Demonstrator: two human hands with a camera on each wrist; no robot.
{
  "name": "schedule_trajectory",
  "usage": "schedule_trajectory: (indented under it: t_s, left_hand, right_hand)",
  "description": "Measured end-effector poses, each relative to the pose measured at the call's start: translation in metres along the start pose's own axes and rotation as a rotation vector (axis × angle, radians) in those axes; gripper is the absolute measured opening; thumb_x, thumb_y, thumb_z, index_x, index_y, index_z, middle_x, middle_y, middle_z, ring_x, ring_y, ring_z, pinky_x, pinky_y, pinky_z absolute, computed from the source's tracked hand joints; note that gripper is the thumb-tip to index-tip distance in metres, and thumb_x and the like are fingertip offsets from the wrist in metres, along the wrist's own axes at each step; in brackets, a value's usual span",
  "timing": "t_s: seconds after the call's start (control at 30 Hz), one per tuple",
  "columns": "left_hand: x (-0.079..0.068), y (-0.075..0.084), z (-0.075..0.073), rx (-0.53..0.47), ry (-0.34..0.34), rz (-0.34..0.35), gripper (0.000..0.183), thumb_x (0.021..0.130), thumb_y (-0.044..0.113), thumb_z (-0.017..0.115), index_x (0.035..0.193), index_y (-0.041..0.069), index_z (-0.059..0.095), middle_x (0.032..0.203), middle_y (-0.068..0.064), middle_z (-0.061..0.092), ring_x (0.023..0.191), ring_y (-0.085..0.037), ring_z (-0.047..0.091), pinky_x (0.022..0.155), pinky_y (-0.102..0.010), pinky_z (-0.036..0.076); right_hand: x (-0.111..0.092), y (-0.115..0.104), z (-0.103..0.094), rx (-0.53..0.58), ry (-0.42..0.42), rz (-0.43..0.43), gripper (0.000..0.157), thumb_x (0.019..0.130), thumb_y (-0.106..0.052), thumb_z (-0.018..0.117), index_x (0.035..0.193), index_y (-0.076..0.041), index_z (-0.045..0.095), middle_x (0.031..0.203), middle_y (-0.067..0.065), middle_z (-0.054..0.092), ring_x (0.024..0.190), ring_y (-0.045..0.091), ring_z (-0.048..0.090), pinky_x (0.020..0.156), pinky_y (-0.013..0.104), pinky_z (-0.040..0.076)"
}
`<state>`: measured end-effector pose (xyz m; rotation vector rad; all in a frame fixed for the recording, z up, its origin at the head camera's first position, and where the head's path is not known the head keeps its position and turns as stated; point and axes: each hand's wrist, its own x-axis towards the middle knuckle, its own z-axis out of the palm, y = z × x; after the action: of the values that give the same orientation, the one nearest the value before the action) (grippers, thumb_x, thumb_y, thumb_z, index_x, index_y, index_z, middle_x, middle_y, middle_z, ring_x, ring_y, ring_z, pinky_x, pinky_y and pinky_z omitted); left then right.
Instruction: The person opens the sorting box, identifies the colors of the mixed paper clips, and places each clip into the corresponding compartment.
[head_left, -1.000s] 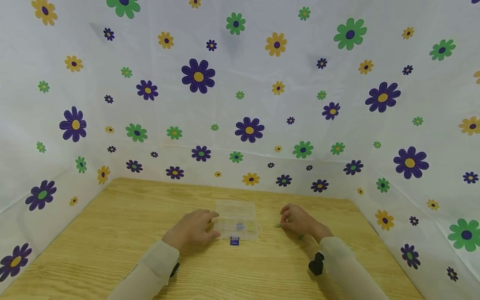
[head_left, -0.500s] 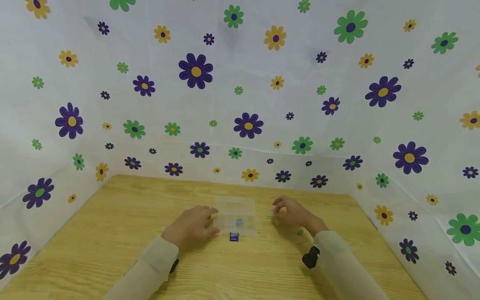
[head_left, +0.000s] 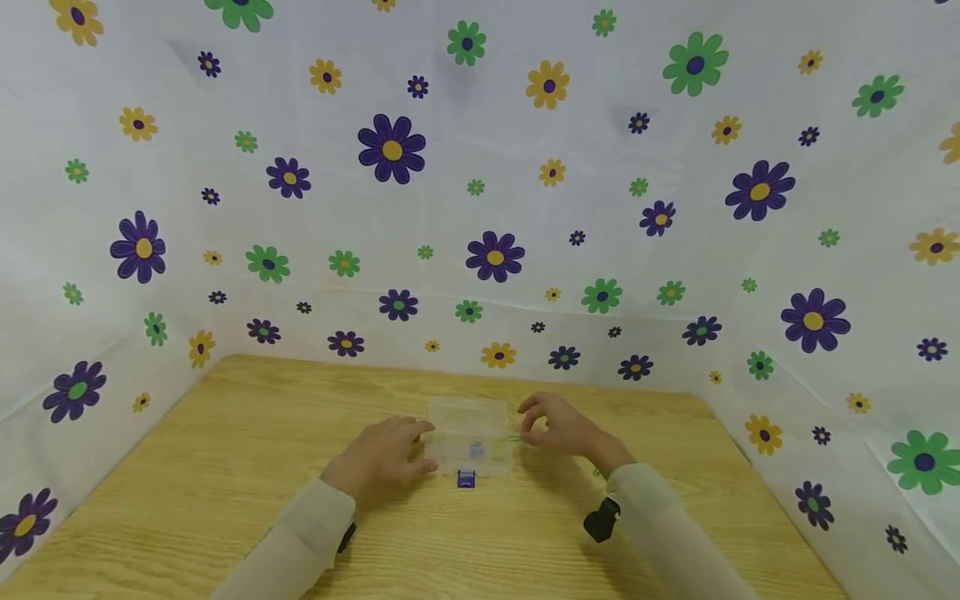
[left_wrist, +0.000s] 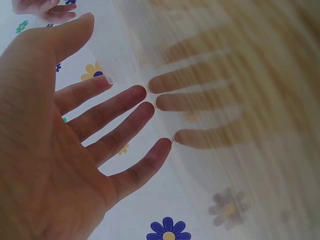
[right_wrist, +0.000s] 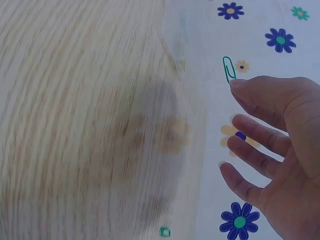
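Observation:
My right hand [head_left: 558, 429] pinches a green paper clip [right_wrist: 228, 69] between thumb and forefinger, its other fingers loosely spread. The clip's tip points left at the right edge of a clear plastic box [head_left: 450, 457]. That box lies with its lid [head_left: 467, 410] folded back, away from me. Inside it show a small blue piece [head_left: 477, 450] and a faint yellow one. Close by the box's left side is my left hand [head_left: 378, 454], thumb apart from the fingers. In the left wrist view its extended fingertips [left_wrist: 162, 145] meet the glossy tabletop, holding nothing.
Another green paper clip [head_left: 597, 472] lies on the wooden table [head_left: 247, 450] near my right wrist. A dark blue clasp-like piece [head_left: 466, 478] sits at the box's front edge. A white flower-print cloth [head_left: 315, 217] stands around the table's back and sides.
My right hand has moved left, from beyond the box to its right edge, carrying the green paper clip. My left hand has stayed beside the box.

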<state>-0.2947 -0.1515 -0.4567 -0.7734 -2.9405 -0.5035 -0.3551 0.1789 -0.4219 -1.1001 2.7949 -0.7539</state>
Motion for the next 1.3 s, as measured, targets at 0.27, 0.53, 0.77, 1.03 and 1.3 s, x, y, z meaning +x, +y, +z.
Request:
schedule_trajectory:
  t_s: [0.27,0.53,0.77,1.03,1.3]
  left_hand:
    - [-0.001,0.001,0.0,0.001,-0.002,-0.005,0.062,0.096,0.045,0.07,0.141,0.005,0.06,0.14,-0.018,0.065,0.13,-0.04,0.061,0.109,-0.057,0.05]
    - [-0.001,0.001,-0.001,-0.002,-0.001,-0.016,0.06,0.096,0.044,0.07,0.141,0.006,0.06,0.14,-0.018,0.065,0.129,-0.04,0.061,0.109,-0.057,0.051]
    - [-0.001,0.002,-0.001,-0.003,-0.006,-0.021,0.06,0.096,0.045,0.07,0.142,0.007,0.06,0.14,-0.017,0.065,0.13,-0.039,0.062,0.109,-0.057,0.051]
    - [0.0,0.002,0.001,-0.009,-0.001,-0.025,0.06,0.096,0.045,0.07,0.142,0.008,0.061,0.139,-0.016,0.066,0.13,-0.038,0.061,0.11,-0.056,0.051]
    - [0.0,0.001,0.001,-0.007,0.004,-0.01,0.059,0.096,0.044,0.07,0.142,0.007,0.061,0.139,-0.016,0.066,0.129,-0.039,0.062,0.109,-0.056,0.051]
  right_hand:
    - [0.007,-0.012,0.008,-0.001,-0.039,-0.052,0.011,0.094,-0.009,0.071,0.083,-0.01,0.075,0.128,0.022,0.065,0.121,0.042,0.06,0.095,0.058,0.056]
    - [0.009,-0.013,0.017,0.002,-0.06,-0.054,0.011,0.094,-0.01,0.072,0.083,-0.01,0.075,0.127,0.02,0.066,0.123,0.04,0.06,0.106,0.06,0.051]
    - [0.007,-0.016,0.022,0.009,-0.064,0.003,0.012,0.093,-0.009,0.072,0.082,-0.011,0.074,0.128,0.017,0.065,0.126,0.039,0.058,0.113,0.061,0.045]
    - [0.004,-0.016,0.023,-0.002,-0.065,0.027,0.01,0.093,-0.011,0.073,0.084,-0.013,0.074,0.128,0.015,0.065,0.128,0.04,0.057,0.114,0.062,0.043]
    - [-0.006,0.004,0.004,0.007,-0.038,-0.011,0.008,0.096,-0.014,0.07,0.091,-0.014,0.076,0.126,0.019,0.066,0.121,0.04,0.06,0.097,0.06,0.055]
